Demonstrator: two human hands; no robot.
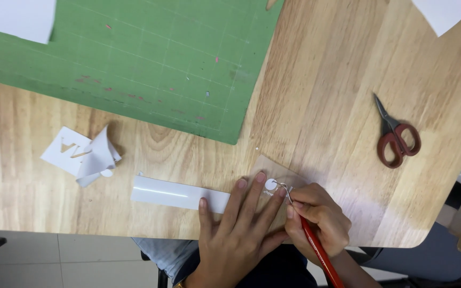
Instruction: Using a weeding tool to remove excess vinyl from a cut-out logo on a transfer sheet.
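Watching from the head view, looking straight down on a wooden table (348, 80).

Left hand (236, 229) is lying flat, fingers spread and released, pressing down on a white vinyl strip (180, 193) and the clear backing sheet (273, 170) at its right end. Nothing is being gripped there; it is only pinning the sheet in place near the table's front edge.

Right hand (318, 221) is clenched in a pen-style hold on a red-handled hook tool (316, 245). The bent metal tip is sitting just beside a small white round piece (270, 184) on the clear sheet, touching or nearly so; I cannot tell which.

I am judging the step in hand as weeding: picking cut bits off the sheet with the hook while the other hand is bracing it. The next move looks to be calling for a shallow, light lift at the edge of the round piece, with the left fingers keeping firm pressure so the sheet does not shift or curl.

Off to the left, curled white paper scraps (84, 154) are lying well apart from the hands. A green cutting mat (134, 58) is filling the upper left, with a white sheet (14, 18) on its corner. Red-handled scissors (396, 136) are resting closed to the right, untouched.
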